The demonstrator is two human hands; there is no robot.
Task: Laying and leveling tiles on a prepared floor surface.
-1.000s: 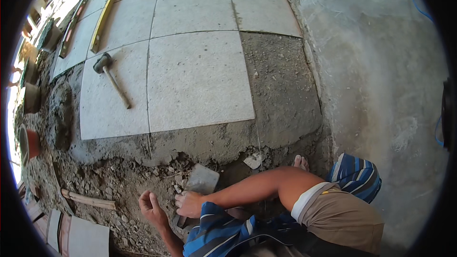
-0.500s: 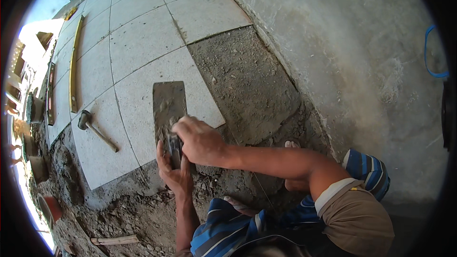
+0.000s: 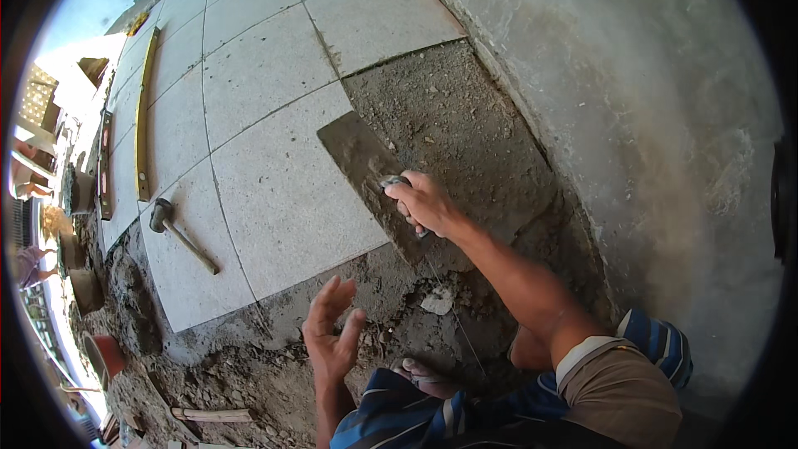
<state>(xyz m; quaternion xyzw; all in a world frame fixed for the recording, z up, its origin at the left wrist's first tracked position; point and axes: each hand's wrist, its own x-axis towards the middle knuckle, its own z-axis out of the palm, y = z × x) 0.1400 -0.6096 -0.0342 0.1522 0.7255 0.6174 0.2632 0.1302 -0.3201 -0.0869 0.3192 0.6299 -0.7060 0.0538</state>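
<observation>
A rectangular plastering trowel (image 3: 353, 148), its face smeared with wet mortar, lies over the edge between a pale floor tile (image 3: 287, 187) and the rough grey mortar bed (image 3: 465, 108). Wrapped round its handle is my right hand (image 3: 428, 204), closed. My left hand (image 3: 332, 334) hangs above the muddy ground in front of the tile, its fingers apart and holding nothing. Part of the mortar under the trowel and my right forearm is hidden.
A mallet (image 3: 162, 216) rests on a tile at left. Beyond it lie a yellow spirit level (image 3: 141, 137) and a darker level (image 3: 105, 168). A reddish bucket (image 3: 105, 357) stands at lower left, near a wooden strip (image 3: 212, 416). A concrete wall (image 3: 632, 116) rises at right.
My right hand has moved the trowel from above the tile rightward to the mortar bed's edge, tilting it. My left hand has come off the trowel and opened.
</observation>
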